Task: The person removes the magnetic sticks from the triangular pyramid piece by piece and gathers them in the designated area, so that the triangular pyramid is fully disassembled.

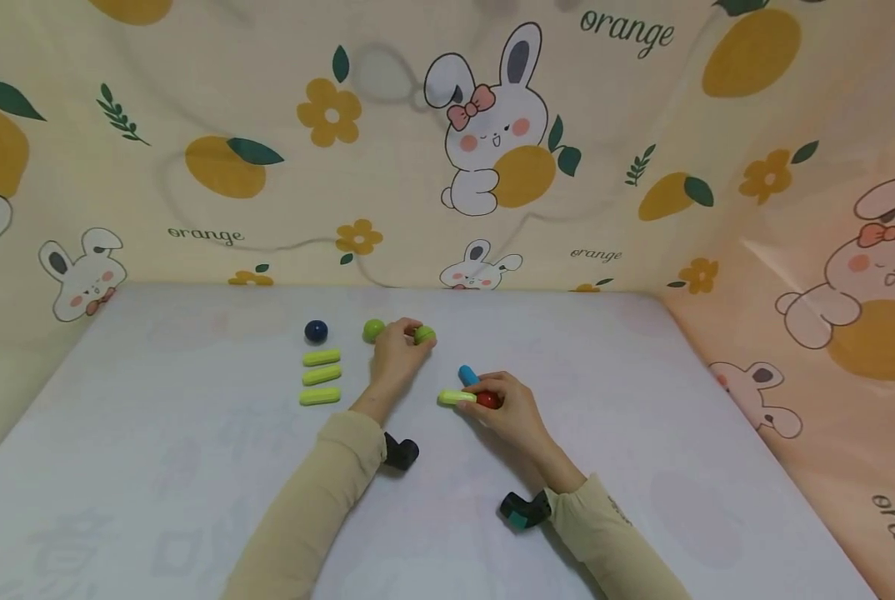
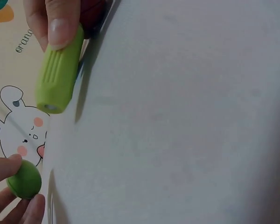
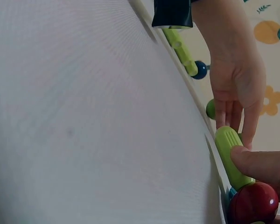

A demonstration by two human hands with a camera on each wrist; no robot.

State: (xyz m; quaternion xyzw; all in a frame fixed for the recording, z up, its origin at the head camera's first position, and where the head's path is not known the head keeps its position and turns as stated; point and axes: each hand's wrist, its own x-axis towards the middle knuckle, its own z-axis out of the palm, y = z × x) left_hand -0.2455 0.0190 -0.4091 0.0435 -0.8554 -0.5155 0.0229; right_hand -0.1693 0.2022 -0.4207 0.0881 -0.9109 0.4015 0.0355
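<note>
my right hand pinches a lime stick between thumb and fingers, and my left hand grips a green ball. from my right grip that ball lies ahead and to the left, well apart from the stick. the stick's long axis runs roughly side to side, free end pointing left; its other end meets a red ball, though i cannot tell whether my fingers hold that too. a blue stick slants away just behind.

the lime stick looks like smooth plastic, grooved lengthwise, with a pale spot in its end face. the red ball is glossy and round; the held green ball shows a fine seam. left of my left hand sit another green ball, then a navy ball beyond 3 loose lime sticks, nearly parallel on the white table.
</note>
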